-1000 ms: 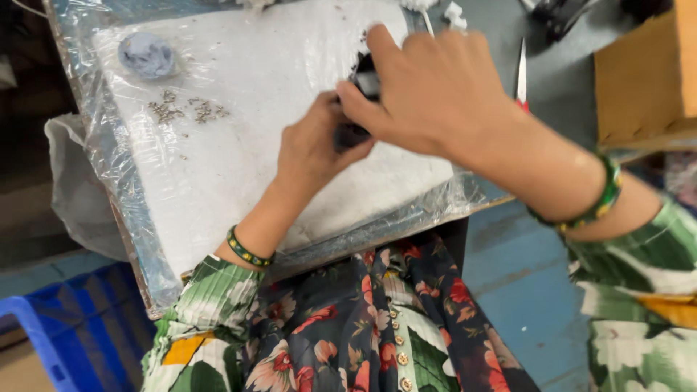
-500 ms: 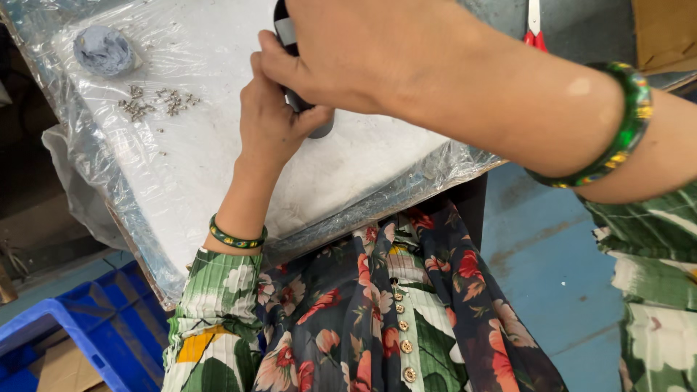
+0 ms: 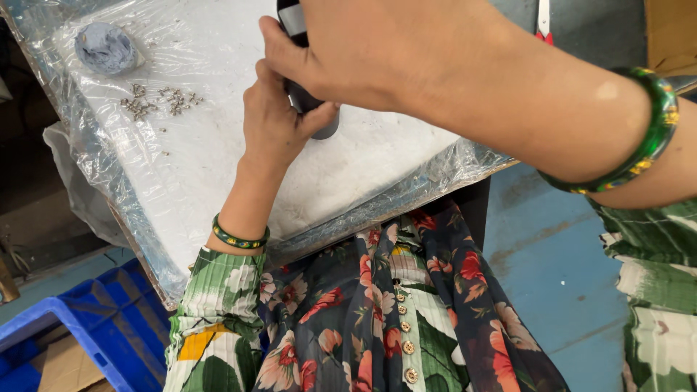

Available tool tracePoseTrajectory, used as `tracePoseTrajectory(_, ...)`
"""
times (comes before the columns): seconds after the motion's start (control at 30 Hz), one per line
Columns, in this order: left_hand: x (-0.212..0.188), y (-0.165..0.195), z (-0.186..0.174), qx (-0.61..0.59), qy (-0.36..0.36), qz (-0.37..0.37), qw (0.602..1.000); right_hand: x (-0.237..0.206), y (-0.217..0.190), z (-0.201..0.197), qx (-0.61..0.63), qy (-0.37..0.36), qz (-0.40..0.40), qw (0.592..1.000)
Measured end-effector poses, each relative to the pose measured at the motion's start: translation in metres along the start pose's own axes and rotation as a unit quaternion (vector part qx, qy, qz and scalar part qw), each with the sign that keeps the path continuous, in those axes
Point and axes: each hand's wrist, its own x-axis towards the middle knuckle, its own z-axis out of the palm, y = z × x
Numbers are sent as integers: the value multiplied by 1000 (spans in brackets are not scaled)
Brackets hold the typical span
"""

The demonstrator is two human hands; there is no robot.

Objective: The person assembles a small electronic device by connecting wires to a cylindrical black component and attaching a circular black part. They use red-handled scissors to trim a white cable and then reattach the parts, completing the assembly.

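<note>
1. your left hand [image 3: 279,120] is clenched round the lower end of a small dark cylindrical part [image 3: 314,109], thumb across its front, the part's bottom end w/ the grey tip resting on the white pad [image 3: 218,174].
2. your right hand [image 3: 385,51] comes over the top, fingers wrapped on the part's upper end, where a pale band shows. so both hands are grasping the same piece, near the far middle of the pad.
3. handling, as i judge it: looks rigid & light, prob. plastic or metal, smooth sided so it could twist in a loose grip. hold low on the barrel w/ the left, up top w/ the right; keep it upright on the pad.
4. pad is soft-looking foam under clear plastic wrap [image 3: 94,167], slick surface, so the tip may skate.
5. small metal screws [image 3: 156,101] lie loose to your left, well apart from the part; a crumpled grey-blue wad [image 3: 105,47] sits beyond them. blue crate [image 3: 109,334] down by your left knee.
</note>
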Motion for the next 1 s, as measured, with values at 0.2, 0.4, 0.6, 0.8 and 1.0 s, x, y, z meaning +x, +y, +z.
tracePoseTrajectory(0.2,1,3,0,4,2,5,1000,6,-10,8,171,-32,144,974)
tracePoseTrajectory(0.4,-1,1,2,9,7,-17,1000,7,-15,9,194,-67,197,959)
tracePoseTrajectory(0.6,-2,2,7,2,22,-2,1000,10,-14,4,216,-76,203,952)
tracePoseTrajectory(0.8,0,12,4,-120,39,19,992,11,-16,5,225,-85,219,946)
tracePoseTrajectory(1.0,4,21,-1,-111,2,8,994,2,-15,10,234,-112,211,943)
